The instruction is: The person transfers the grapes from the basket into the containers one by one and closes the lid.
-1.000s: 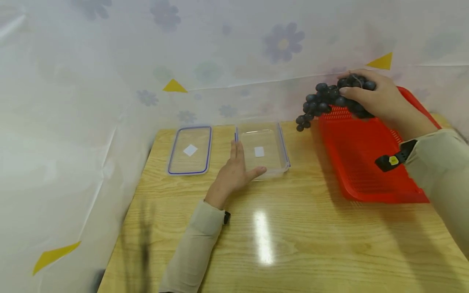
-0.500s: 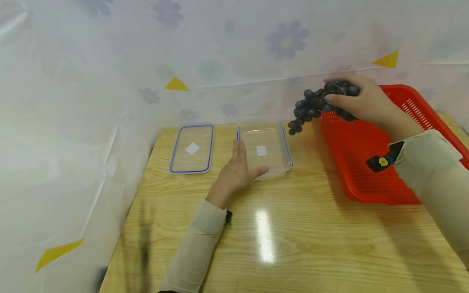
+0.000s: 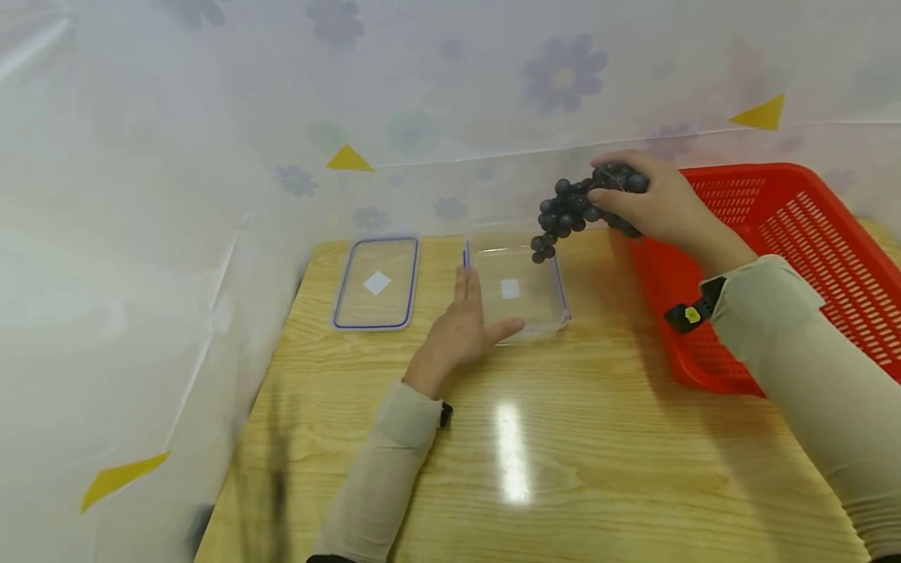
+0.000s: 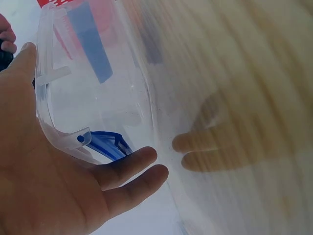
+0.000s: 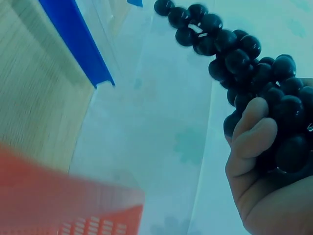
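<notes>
My right hand grips a bunch of dark grapes in the air, its fingers wrapped round the thick end. The thin tail of the bunch hangs down to the left and overlaps the back right part of a clear plastic container in the head view. That container has blue-edged side clips and a white label inside. My left hand lies against its near left corner, fingers straight and thumb along the front wall. In the left wrist view the fingertips reach down beside the container's wall, close to the table.
A red plastic basket with slotted walls stands on the right, under my right forearm. To the left lies a flat clear lid with a blue seal and a white label. Behind the wooden table hangs a flowered sheet.
My right hand has carried the grapes leftward, from over the red basket to the container's right side. The left hand stays at the container.
</notes>
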